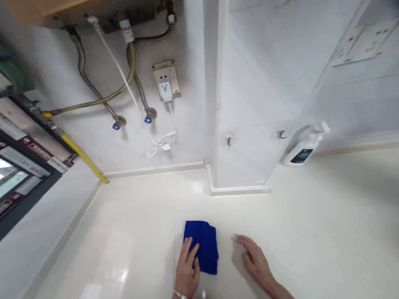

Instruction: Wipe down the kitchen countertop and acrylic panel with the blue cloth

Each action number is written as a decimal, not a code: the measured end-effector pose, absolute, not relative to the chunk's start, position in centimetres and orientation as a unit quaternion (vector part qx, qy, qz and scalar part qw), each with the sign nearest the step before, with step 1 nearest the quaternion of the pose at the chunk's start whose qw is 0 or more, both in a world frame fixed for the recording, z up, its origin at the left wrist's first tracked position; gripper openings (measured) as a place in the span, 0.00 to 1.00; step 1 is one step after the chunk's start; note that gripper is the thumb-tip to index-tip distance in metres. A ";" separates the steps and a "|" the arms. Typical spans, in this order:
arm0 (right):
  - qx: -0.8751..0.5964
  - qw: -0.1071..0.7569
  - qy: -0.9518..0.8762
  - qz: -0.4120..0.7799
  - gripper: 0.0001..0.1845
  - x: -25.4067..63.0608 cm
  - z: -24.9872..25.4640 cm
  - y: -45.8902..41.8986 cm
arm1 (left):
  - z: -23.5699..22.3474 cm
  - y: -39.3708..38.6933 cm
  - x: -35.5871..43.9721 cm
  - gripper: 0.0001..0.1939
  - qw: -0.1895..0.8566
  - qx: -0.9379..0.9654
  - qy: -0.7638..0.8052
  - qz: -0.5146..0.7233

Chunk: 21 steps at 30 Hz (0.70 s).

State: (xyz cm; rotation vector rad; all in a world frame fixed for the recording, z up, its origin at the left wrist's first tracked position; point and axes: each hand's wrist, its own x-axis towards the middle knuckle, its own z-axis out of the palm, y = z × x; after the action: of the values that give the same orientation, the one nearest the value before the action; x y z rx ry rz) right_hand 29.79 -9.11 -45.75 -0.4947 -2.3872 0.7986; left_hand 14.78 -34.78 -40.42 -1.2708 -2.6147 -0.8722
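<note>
A folded blue cloth (205,244) lies on the white countertop (131,244) close to me. My left hand (186,270), with a bracelet at the wrist, rests flat on the cloth's near left part, fingers stretched out. My right hand (255,259) lies palm down on the bare counter just right of the cloth, fingers extended and not touching it. Neither hand grips anything.
A white pump bottle (302,150) stands against the back wall at the right. A wall column (234,120) juts onto the counter behind the cloth. Hoses, valves and a plugged socket (166,81) hang on the wall; a window frame (15,179) runs along the left.
</note>
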 end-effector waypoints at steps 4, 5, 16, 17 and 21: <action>-0.219 0.209 -0.891 0.339 0.23 25.1 -43.1 -8.8 | -40.9 -44.1 16.2 0.24 0.076 -0.186 -0.937 -0.285; -0.209 0.188 -0.895 0.347 0.24 23.6 -42.4 -9.1 | -41.1 -46.3 17.0 0.26 0.083 -0.127 -0.954 -0.260; -0.114 -0.057 -0.937 0.324 0.25 13.6 -40.3 -11.4 | -40.0 -50.7 22.8 0.30 0.036 0.109 -0.991 -0.069; -0.115 -0.078 -0.936 0.322 0.23 13.3 -40.4 -11.1 | -39.9 -50.5 22.8 0.30 0.037 0.110 -0.991 -0.071; -0.119 -0.113 -0.929 0.332 0.17 13.3 -39.8 -10.8 | -40.2 -50.6 23.1 0.29 0.044 0.107 -0.990 -0.081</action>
State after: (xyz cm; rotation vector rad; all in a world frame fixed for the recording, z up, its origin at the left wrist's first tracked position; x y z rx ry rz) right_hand 13.32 -10.77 -39.85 -0.4031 -3.1478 1.1260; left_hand 23.06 -50.55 -40.18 0.3272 -3.0254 -0.2464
